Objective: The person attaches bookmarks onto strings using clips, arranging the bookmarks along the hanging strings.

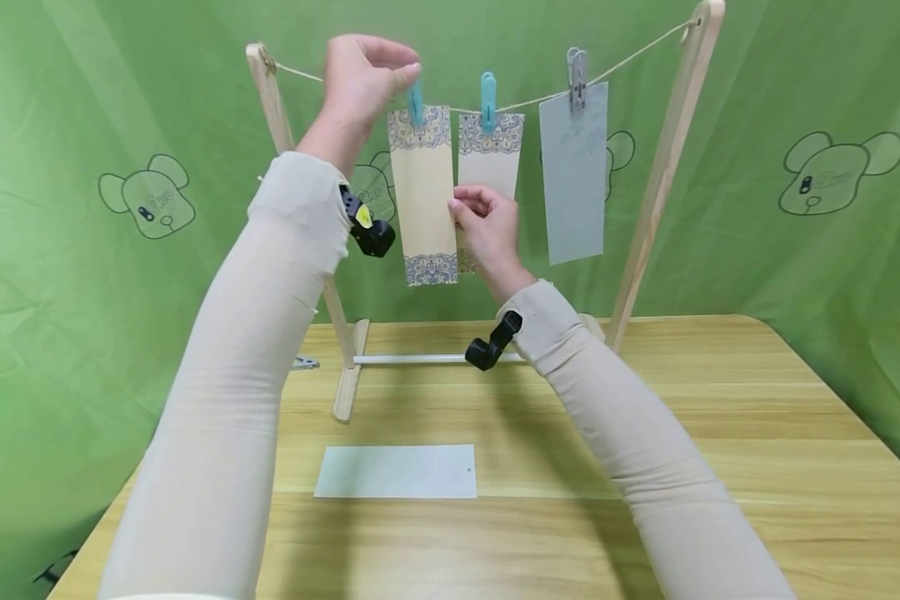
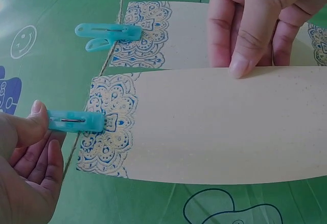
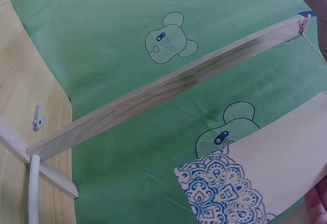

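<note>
My left hand (image 1: 362,83) pinches the handle end of a teal clothespin (image 2: 76,121) between thumb and fingers. That clothespin sits over the string at the top of a cream card (image 1: 423,192) with blue patterned bands at both ends. Lower down, my right hand (image 1: 492,229) pinches the card's right edge, thumb in front in the left wrist view. Behind the right hand hangs a second patterned card (image 1: 495,167), partly hidden, under another teal clothespin (image 1: 488,100). Farther right, a pale blue-grey card (image 1: 574,187) hangs from a grey clothespin (image 1: 577,79).
A sagging string (image 1: 633,57) runs between two wooden posts (image 1: 667,158) joined by a white bar (image 1: 412,359). On the wooden table (image 1: 757,417) lie a pale card (image 1: 397,472) and, by the left foot, a grey clothespin (image 3: 38,119). Green cloth (image 1: 195,83) hangs behind.
</note>
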The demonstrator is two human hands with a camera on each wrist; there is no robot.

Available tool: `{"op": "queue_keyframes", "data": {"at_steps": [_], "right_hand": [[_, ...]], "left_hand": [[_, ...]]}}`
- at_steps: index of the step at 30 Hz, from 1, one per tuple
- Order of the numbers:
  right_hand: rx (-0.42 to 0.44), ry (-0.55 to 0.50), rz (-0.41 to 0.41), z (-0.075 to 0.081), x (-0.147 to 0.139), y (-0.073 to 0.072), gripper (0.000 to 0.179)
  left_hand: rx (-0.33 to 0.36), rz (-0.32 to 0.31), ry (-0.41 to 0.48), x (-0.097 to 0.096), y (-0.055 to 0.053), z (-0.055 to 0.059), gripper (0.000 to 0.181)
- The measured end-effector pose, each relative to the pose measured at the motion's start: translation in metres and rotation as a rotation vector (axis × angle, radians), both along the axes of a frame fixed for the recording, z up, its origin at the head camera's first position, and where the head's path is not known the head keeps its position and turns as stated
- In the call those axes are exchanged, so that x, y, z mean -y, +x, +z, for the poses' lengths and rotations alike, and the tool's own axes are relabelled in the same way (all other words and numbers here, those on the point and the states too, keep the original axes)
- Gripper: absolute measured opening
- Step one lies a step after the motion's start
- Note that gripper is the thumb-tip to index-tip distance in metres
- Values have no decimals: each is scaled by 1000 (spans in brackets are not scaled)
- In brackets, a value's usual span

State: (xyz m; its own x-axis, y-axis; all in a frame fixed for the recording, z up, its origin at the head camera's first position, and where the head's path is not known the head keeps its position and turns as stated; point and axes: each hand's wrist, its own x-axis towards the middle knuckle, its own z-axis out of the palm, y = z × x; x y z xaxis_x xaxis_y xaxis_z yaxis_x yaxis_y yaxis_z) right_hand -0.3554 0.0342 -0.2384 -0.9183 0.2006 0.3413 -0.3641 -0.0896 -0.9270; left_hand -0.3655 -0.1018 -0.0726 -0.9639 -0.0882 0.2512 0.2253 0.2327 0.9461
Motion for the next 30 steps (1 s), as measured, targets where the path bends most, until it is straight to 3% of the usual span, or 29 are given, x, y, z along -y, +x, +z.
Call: {"op": "queue_keyframes", "data": {"at_steps": [12, 30], "right_hand": [[-12, 10, 3, 2, 0, 3, 20], [-14, 34, 20, 1, -1, 4, 19]], "left_hand": [[19, -1, -23, 2, -2, -2, 22], [14, -112, 24, 13, 7, -6, 38]]}}
